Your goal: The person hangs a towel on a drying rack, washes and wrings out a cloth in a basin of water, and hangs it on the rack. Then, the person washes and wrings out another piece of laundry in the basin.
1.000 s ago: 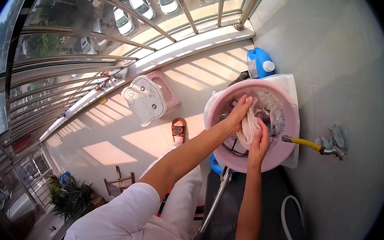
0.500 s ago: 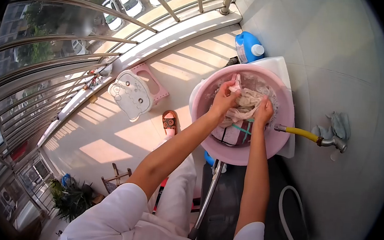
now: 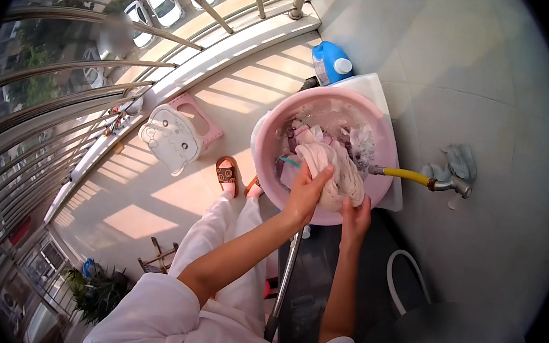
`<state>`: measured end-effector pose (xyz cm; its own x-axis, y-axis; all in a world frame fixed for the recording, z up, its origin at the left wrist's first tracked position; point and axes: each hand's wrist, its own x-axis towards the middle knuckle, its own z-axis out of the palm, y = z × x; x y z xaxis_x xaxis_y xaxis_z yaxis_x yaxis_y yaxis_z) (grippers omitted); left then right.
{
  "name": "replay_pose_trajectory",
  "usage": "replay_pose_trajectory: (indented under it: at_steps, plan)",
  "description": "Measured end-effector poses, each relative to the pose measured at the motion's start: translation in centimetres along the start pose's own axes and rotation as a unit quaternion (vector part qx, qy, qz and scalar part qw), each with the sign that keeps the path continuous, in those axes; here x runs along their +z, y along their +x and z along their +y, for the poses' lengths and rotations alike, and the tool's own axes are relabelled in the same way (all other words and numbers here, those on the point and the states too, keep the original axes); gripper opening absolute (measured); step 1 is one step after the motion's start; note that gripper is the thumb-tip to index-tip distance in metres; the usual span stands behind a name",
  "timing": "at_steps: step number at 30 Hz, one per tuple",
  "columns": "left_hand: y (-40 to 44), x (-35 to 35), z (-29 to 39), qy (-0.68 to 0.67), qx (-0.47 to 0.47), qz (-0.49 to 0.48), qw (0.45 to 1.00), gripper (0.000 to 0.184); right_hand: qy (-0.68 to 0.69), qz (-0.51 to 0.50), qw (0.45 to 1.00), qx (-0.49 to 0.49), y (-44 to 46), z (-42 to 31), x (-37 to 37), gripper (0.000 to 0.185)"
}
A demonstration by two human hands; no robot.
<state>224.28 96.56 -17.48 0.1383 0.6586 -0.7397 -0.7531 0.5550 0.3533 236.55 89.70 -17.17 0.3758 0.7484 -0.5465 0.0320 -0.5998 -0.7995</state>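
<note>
A wet, cream-coloured cloth hangs bunched above the near side of a pink basin. My left hand grips its left side, thumb on top. At its lower right end, my right hand has its fingers closed against the fabric. Under and beyond the cloth, other laundry in pink and dark tones lies in sudsy water. A yellow hose with a metal end reaches over the basin's right rim.
Behind the basin stands a blue detergent bottle. The hose joins a wall tap with a grey rag by it. A metal pole slants below the basin. To the left are a pink-and-white stool and a railing.
Both hands have drawn the cream cloth up and toward me, from inside the basin to above its near rim. The view has shifted, and a second slippered foot shows.
</note>
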Motion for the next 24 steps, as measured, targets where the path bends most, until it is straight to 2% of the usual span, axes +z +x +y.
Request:
replay_pose_trajectory:
  at_steps: [1,4,5,6,8,9,11,12,14,15,17,18,20,23,24]
  plan:
    - [-0.8,0.8,-0.2,0.065,0.040,-0.010,0.997,0.035,-0.157,-0.017,0.987,-0.020,0.2,-0.2,-1.0,0.034]
    - [-1.0,0.7,-1.1,0.331,-0.001,-0.129,0.935,0.046,-0.032,0.005,0.993,-0.115,2.5,-2.5,-0.7,0.039]
    - [-0.4,0.3,-2.7,0.387,0.113,-0.153,0.902,0.048,-0.041,-0.031,0.991,-0.126,4.1,-2.6,0.0,0.041]
    - [0.4,-0.3,-4.0,0.458,0.141,-0.148,0.865,0.049,-0.051,-0.064,0.987,-0.136,6.0,-2.7,0.9,0.044]
    - [2.9,-2.3,-6.8,0.590,0.193,-0.136,0.772,0.052,-0.217,-0.110,0.964,-0.107,11.0,1.3,1.5,0.049]
    - [5.7,-5.3,-9.3,0.599,0.251,-0.155,0.745,0.056,-0.226,-0.087,0.965,-0.101,13.5,4.2,2.1,0.051]
    - [7.4,-7.1,-7.7,0.540,0.112,-0.133,0.823,0.054,-0.241,-0.043,0.966,-0.086,17.1,9.1,3.0,0.055]
    - [8.1,-7.1,-6.9,0.462,0.074,-0.084,0.880,0.051,-0.259,-0.030,0.958,-0.122,17.0,9.4,3.3,0.056]
    - [9.3,-6.4,-5.0,0.291,-0.006,0.018,0.957,0.044,-0.292,-0.004,0.937,-0.191,15.8,8.5,5.0,0.058]
    - [10.4,-6.1,-4.4,0.213,-0.035,0.010,0.976,0.043,-0.258,-0.013,0.938,-0.231,13.5,5.6,5.8,0.055]
    - [12.5,-5.4,-3.3,0.048,-0.092,-0.006,0.995,0.043,-0.294,-0.063,0.910,-0.287,8.4,0.2,5.9,0.052]
    - [12.5,-4.1,-1.6,0.007,-0.116,-0.070,0.991,0.049,-0.288,-0.076,0.911,-0.285,6.4,-0.9,5.8,0.045]
    - [12.9,-3.6,-0.4,-0.043,-0.226,-0.062,0.971,0.045,-0.252,-0.097,0.923,-0.275,3.0,-3.0,5.6,0.027]
    - [14.2,-6.4,-3.3,0.033,-0.192,-0.067,0.979,0.036,-0.191,-0.068,0.944,-0.261,3.5,-2.6,6.1,0.013]
    - [13.1,-5.6,-3.4,0.017,-0.153,-0.041,0.987,0.032,-0.171,-0.036,0.957,-0.231,4.7,-1.8,6.4,0.010]
